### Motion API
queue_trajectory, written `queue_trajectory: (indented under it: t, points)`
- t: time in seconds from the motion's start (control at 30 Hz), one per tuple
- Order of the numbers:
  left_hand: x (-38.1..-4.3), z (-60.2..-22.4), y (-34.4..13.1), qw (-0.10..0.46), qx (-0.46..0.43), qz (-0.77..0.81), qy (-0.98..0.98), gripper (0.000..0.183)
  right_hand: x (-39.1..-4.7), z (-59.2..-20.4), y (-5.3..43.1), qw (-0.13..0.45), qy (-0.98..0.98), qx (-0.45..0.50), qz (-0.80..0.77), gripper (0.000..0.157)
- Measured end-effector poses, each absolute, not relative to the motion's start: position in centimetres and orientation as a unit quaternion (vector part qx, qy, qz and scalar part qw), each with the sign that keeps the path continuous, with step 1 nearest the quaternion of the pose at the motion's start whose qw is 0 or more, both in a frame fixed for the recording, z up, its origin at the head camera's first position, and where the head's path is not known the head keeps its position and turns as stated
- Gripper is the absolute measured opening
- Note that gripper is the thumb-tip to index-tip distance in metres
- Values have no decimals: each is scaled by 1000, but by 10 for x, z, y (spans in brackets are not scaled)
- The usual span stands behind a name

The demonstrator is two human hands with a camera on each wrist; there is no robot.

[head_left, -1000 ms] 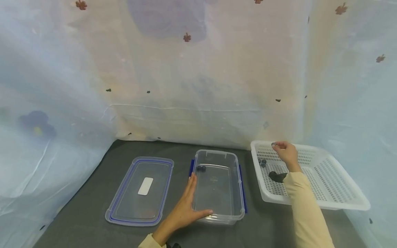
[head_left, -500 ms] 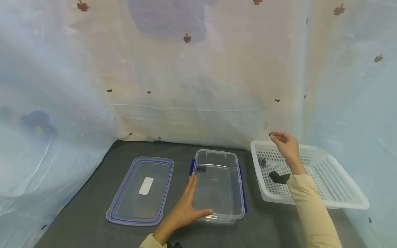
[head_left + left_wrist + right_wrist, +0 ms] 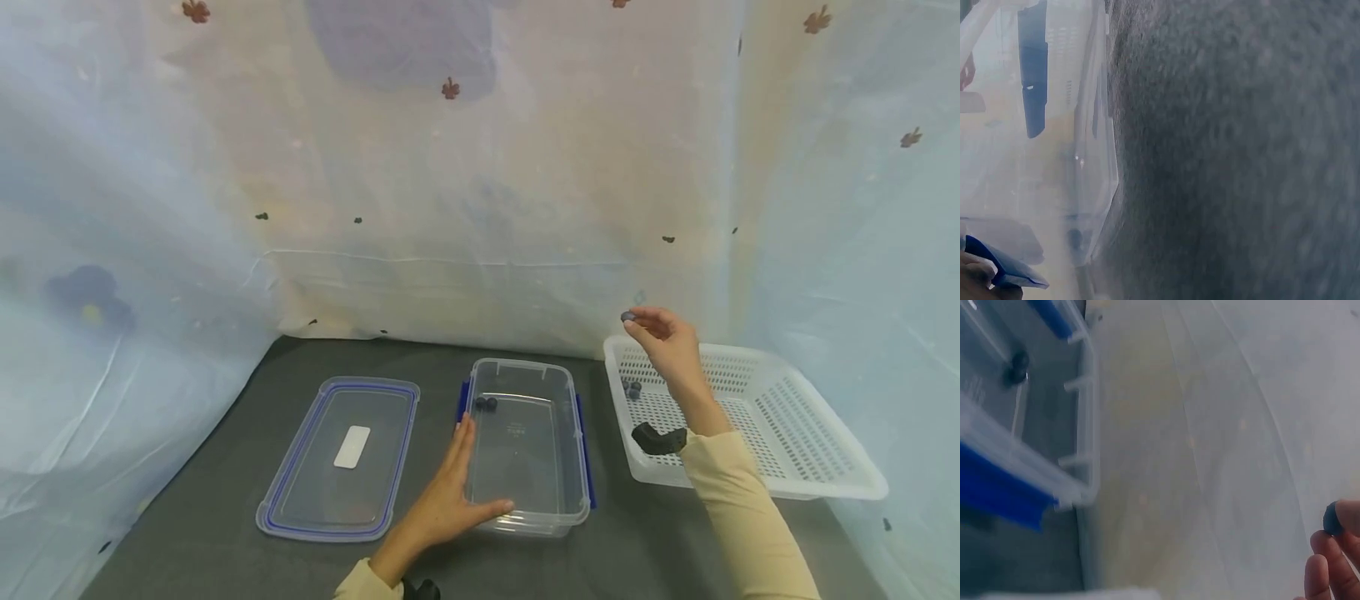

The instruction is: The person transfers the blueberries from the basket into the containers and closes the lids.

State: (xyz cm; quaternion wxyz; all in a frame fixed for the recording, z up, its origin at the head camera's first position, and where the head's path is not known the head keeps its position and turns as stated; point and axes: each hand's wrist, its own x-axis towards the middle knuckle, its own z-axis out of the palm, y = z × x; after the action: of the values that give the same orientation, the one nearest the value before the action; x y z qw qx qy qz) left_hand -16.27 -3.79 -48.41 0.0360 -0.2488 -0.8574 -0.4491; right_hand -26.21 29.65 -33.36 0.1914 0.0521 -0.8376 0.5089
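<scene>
My right hand (image 3: 675,354) pinches a blueberry (image 3: 627,317) between thumb and fingertips, above the left back corner of the white basket (image 3: 813,425). In the right wrist view the same blueberry (image 3: 1332,519) shows dark blue at the fingertips. Several blueberries (image 3: 633,390) lie in the basket's left end. The clear plastic box (image 3: 525,467) stands uncovered with blueberries (image 3: 486,404) at its far left. Along its near left corner rests my left hand (image 3: 442,504), fingers straight and thumb spread along the front side. In the left wrist view, fingers (image 3: 979,278) touch a blue side latch (image 3: 1007,265).
Left of the box, a clear lid (image 3: 337,492) with a blue seal and white label lies flat on the dark grey table (image 3: 232,467). A pale patterned curtain (image 3: 487,208) hangs behind and at both sides. A black wrist device (image 3: 657,439) overlaps the basket in view.
My right hand has risen out of the basket and moved left with the blueberry, toward the box. The left hand, box, lid and basket have stayed in place.
</scene>
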Motion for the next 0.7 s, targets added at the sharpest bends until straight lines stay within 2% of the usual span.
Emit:
queue_trajectory:
  t: [0.3, 0.7]
  points:
    - [-163, -478, -40, 85, -262, -368, -888, 116, -258, -332, 261, 184, -838, 109, 502, 35]
    - [-161, -474, -37, 50, -230, -373, -897, 124, -260, -346, 211, 129, -841, 142, 506, 32]
